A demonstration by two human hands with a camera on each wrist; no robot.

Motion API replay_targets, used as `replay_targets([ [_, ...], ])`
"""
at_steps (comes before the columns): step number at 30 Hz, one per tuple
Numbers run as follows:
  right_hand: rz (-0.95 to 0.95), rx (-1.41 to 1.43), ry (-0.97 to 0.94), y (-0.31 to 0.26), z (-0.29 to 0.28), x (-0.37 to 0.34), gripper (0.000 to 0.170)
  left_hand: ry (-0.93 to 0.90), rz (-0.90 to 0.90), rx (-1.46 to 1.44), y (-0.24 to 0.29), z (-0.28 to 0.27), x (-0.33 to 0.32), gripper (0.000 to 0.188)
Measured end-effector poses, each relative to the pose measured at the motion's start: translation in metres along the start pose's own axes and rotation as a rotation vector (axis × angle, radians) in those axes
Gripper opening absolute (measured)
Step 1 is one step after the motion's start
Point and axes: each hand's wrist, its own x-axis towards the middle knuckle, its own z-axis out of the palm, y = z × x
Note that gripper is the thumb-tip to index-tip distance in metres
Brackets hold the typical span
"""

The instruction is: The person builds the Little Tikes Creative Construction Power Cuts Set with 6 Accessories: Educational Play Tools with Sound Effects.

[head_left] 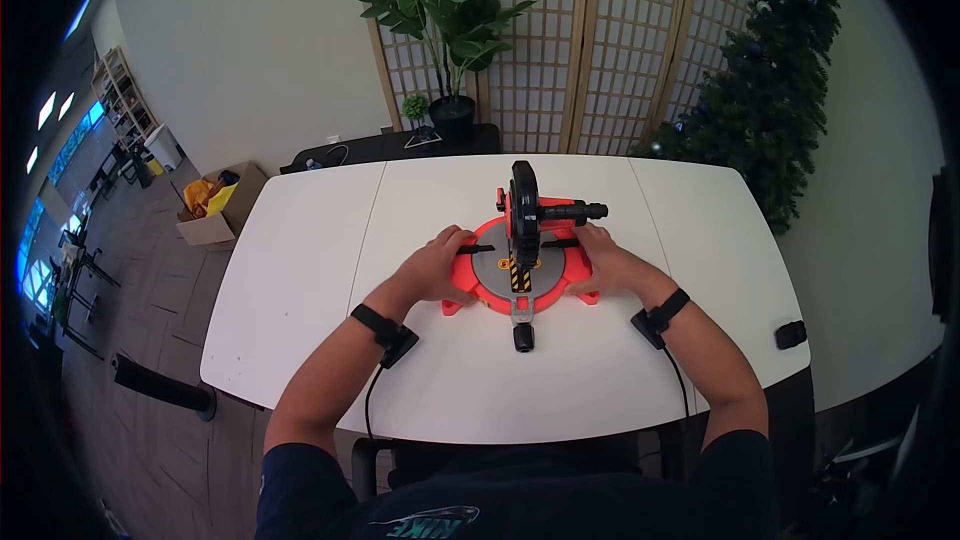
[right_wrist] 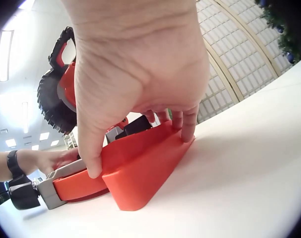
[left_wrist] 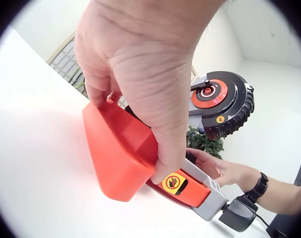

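Note:
A red and grey toy miter saw [head_left: 490, 275] stands upright on the white table [head_left: 450, 390]. Its black toothed blade part [head_left: 523, 202] rises over the round grey plate, and a black handle [head_left: 575, 211] points right. At the front is a dark knob [head_left: 523, 338]. My left hand [head_left: 437, 268] grips the left side of the red base, thumb near a yellow warning sticker [left_wrist: 173, 183]. On the other side my right hand [head_left: 612, 262] holds the base's right red end [right_wrist: 135, 183], thumb at the front and fingers behind.
Toward the table's right edge lies a small black object [head_left: 790, 334]. Behind the table are a potted plant [head_left: 452, 115], a folding screen [head_left: 540, 60] and a decorated tree [head_left: 750, 90]. An open cardboard box [head_left: 212, 230] sits on the floor at left. Cables hang from both wrist cameras.

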Motion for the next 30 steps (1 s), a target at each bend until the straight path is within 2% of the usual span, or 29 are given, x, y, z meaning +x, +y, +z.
replay_targets([
  [8, -0.074, 0.011, 0.009, -0.004, -0.001, -0.002, 0.106, 0.010, 0.011, 0.026, 0.001, -0.002, -0.002, 0.103],
  [27, -0.025, 0.009, -0.037, -0.031, -0.001, -0.030, 0.096, 0.030, 0.050, 0.109, 0.008, 0.007, -0.032, 0.101],
  [30, -0.080, 0.072, -0.036, -0.042, -0.007, -0.036, 0.094, 0.019, 0.047, 0.113, 0.012, 0.007, -0.037, 0.100],
])
